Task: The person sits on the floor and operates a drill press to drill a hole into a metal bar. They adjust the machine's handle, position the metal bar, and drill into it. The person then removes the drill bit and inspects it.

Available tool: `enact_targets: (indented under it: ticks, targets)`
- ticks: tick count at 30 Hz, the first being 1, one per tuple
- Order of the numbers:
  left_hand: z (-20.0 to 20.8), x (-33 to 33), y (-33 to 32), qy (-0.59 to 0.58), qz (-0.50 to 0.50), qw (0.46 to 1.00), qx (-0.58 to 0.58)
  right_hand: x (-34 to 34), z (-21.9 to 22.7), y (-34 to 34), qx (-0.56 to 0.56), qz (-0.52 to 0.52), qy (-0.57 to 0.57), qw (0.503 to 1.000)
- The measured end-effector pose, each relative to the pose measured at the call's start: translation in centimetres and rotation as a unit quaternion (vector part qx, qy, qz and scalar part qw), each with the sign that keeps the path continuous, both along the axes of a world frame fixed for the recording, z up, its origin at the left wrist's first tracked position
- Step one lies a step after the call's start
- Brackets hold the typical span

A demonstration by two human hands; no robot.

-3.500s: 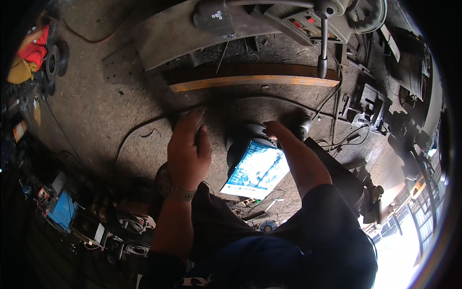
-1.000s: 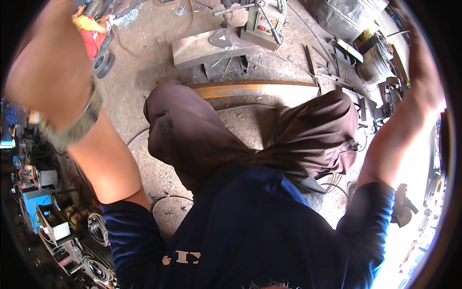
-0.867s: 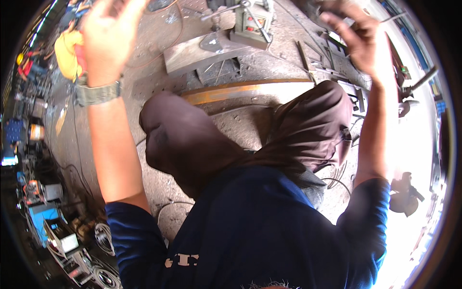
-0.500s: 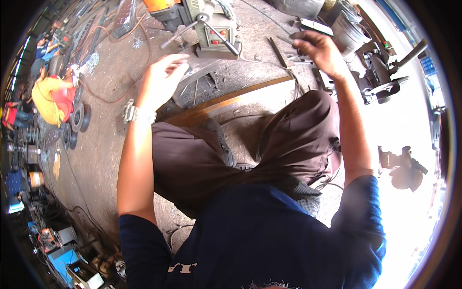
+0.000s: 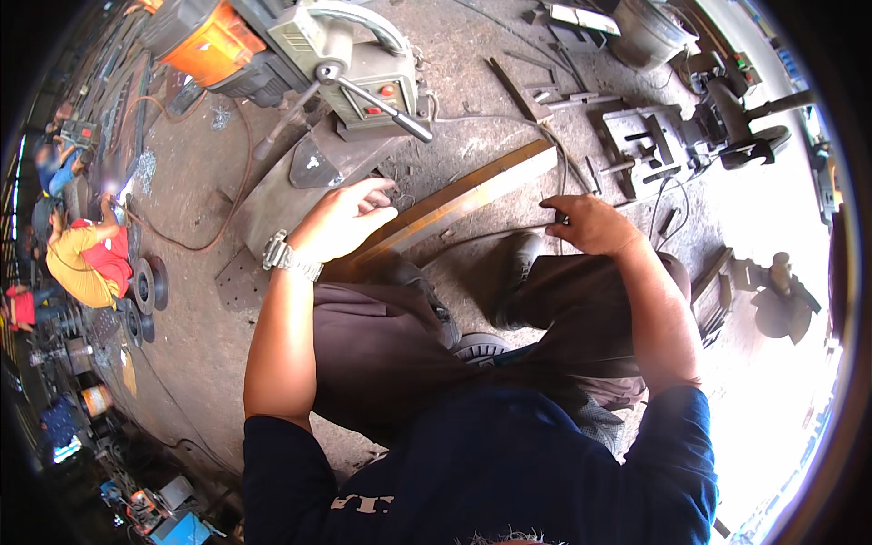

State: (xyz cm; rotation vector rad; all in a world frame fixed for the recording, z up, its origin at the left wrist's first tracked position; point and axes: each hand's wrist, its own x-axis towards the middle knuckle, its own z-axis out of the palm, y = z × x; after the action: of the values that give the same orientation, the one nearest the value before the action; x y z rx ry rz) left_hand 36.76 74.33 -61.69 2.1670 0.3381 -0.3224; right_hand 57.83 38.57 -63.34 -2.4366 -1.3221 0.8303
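My left hand (image 5: 345, 222), with a metal-banded watch (image 5: 289, 254) at its wrist, is held over the near end of a rusty steel bar (image 5: 445, 204). Its fingers are apart and it holds nothing. Beyond it stands a magnetic drill press (image 5: 363, 86) with an orange motor (image 5: 213, 45), red buttons and a spoked feed handle, on a grey steel piece (image 5: 272, 200). My right hand (image 5: 595, 224) hovers right of the bar's far end. Its fingers are curled together around a small dark spot; what they grip, if anything, I cannot make out.
Loose steel strips (image 5: 518, 91) and a metal bucket (image 5: 647, 36) lie at the far right, near a cut-off machine (image 5: 727, 127). Cables cross the floor. A person in yellow and red (image 5: 86, 259) crouches at left beside dark wheels (image 5: 145, 286). My shoes flank the middle.
The view has shifted, bringing more of the drill press and its steel base into sight. My right hand has come down and nearer. The left hand has moved slightly right and lower, its fingers more spread.
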Motion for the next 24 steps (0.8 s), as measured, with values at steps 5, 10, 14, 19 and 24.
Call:
enact_targets:
  ticks: [5,10,14,19,24]
  targets:
    - [-1.9,1.0,-0.8,0.004,0.018,1.000,0.009,0.9,-1.3,0.0,0.031,0.035,0.002,0.999]
    - [-5.8,4.1,-6.1,-0.048,-0.106,0.976,0.182,1.1,-2.2,-0.7,0.011,0.067,-0.001,0.998]
    - [-14.5,10.4,-10.3,0.012,-0.015,0.998,0.064,0.7,-1.7,-1.1,0.042,0.059,0.002,0.997]
    - [-21.2,20.5,-12.3,-0.124,0.411,0.833,-0.349,1.1,-0.9,-3.2,0.053,0.003,-0.013,0.999]
    - [-21.3,24.9,-11.7,-0.207,0.430,0.762,-0.439,2.3,-1.5,-4.8,0.061,-0.042,-0.010,0.997]
